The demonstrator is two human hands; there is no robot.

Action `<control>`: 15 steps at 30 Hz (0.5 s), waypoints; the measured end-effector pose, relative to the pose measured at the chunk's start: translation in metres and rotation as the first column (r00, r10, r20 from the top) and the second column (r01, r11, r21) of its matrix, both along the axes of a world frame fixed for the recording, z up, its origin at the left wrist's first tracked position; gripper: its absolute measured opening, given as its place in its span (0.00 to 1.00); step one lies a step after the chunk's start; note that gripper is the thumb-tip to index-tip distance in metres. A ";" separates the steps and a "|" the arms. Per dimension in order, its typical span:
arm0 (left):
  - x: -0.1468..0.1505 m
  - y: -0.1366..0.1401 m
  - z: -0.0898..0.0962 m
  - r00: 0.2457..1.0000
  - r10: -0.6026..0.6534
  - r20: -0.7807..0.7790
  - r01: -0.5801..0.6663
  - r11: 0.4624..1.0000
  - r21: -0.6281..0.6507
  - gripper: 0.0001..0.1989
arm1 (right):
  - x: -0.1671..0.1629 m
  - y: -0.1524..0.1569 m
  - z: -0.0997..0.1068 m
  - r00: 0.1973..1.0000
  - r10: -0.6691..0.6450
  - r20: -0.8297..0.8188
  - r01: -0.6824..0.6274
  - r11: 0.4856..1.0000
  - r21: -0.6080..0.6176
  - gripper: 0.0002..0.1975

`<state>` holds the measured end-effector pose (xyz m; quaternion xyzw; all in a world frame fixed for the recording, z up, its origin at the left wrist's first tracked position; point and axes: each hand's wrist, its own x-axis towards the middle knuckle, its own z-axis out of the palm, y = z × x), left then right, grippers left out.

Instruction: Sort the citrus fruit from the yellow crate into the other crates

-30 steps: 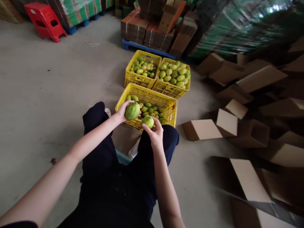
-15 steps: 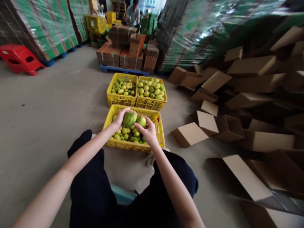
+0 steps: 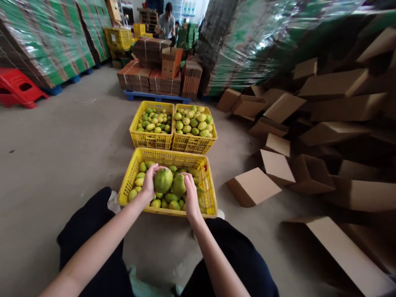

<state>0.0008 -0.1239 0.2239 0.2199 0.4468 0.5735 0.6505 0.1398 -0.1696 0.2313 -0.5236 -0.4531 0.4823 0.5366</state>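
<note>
My left hand (image 3: 149, 183) is wrapped around the outer side of a large green lemon (image 3: 163, 180). Beside it, my right hand (image 3: 192, 197) holds a second, slightly smaller green lemon (image 3: 178, 185) between thumb and fingers. The two fruits are side by side, nearly touching. Both hands are over a yellow plastic crate (image 3: 206, 194) that stands between my knees. Loose green and yellow lemons (image 3: 139, 181) lie inside it, partly hidden by my hands.
Behind, two yellow crates (image 3: 151, 142) hold more lemons. Past them, flattened cardboard stacks (image 3: 165, 84) rest on a blue pallet (image 3: 142, 95). Open cardboard boxes (image 3: 253, 185) are heaped at right. A red stool (image 3: 21, 86) is far left. A person (image 3: 167, 24) sits at the back.
Both hands have come lower over the crate with the lemons, and the two fruits have been turned. The view has shifted, so the crates appear lower and larger.
</note>
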 end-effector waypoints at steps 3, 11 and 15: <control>-0.001 -0.011 0.004 0.966 0.031 -0.258 0.027 0.975 0.219 0.20 | 0.007 -0.009 0.003 0.988 0.022 0.156 -0.040 0.993 0.115 0.22; -0.004 -0.028 0.000 0.916 0.182 -0.358 -0.025 0.915 0.402 0.20 | 0.007 -0.029 0.000 0.906 0.031 0.422 -0.167 0.942 0.290 0.18; -0.006 -0.034 0.008 0.905 0.199 -0.376 -0.008 0.892 0.451 0.18 | 0.004 -0.029 -0.002 0.886 0.029 0.462 -0.198 0.926 0.321 0.17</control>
